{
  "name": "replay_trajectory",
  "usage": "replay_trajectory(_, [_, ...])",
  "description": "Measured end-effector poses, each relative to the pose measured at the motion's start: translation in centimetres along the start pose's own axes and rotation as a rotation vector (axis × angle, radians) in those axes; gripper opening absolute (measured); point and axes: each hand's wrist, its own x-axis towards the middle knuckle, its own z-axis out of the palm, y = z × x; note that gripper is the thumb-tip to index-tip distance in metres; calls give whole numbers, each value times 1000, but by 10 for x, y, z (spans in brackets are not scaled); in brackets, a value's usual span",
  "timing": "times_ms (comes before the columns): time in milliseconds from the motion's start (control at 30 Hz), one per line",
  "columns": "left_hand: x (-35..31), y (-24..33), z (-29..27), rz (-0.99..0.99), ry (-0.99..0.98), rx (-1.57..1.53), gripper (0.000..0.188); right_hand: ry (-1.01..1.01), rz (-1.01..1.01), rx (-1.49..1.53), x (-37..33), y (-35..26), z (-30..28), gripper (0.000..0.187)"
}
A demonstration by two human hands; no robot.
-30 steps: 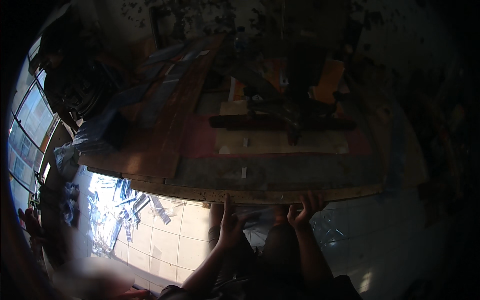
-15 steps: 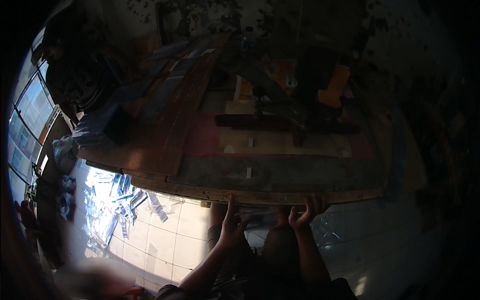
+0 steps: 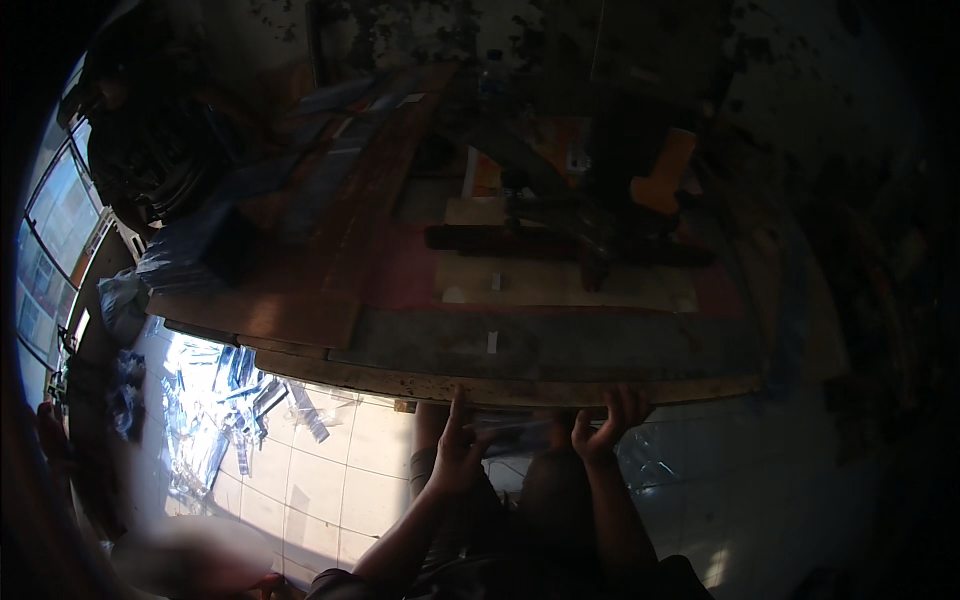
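Observation:
My left hand (image 3: pixel 458 455) is just below the table's front edge, index finger stretched up to the edge and other fingers bent inward. Those bent fingers seem closed on a blurred, see-through plastic piece (image 3: pixel 515 435) over my lap. To its right, my right hand (image 3: pixel 603 428) is raised at the same edge, thumb and fingers apart and slightly curled. I see nothing clear in its grasp. On the table (image 3: pixel 430 345), a dark long bar (image 3: pixel 560 243) with a dark upright part lies across a tan board (image 3: pixel 560 285). Deep shadow hides its details.
At left, a stack of plastic-wrapped packs (image 3: pixel 190 255) stands on a brown board (image 3: pixel 300 310). A person (image 3: pixel 150 150) is beyond it, near bright windows. Plastic strips (image 3: pixel 215 400) litter the tiled floor. A bottle (image 3: pixel 491 78) stands at the back, an orange piece (image 3: pixel 665 175) at the right.
The whole view has shifted slightly, so the table and floor sit a little further left and up. Both hands keep nearly the same place and pose at the table edge.

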Motion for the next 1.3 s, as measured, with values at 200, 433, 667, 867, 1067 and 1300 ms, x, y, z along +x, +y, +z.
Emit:
replay_trajectory(200, [1, 25, 4, 58, -49, -8, 92, 1, -13, 19, 8, -5, -5, 50])
replay_trajectory(433, [-2, 36, 5, 93, -20, 55, 92, -268, 84, -18, 38, -26, -52, 44])
replay_trajectory(667, [-12, 65, -2, 222, -125, 141, 88, -315, 180, 155, 70, -47, -83, 35])
replay_trajectory(867, [-19, 96, 13, 203, -142, -85, 88, -555, 637, 758, 118, -65, -81, 43])
replay_trajectory(1067, [-32, 96, 5, 267, -173, 26, 87, -845, 966, 1206, 163, -59, -52, 60])
replay_trajectory(1300, [-53, 79, 24, 163, -160, -17, 85, -847, 867, 1294, 172, -24, 33, 57])
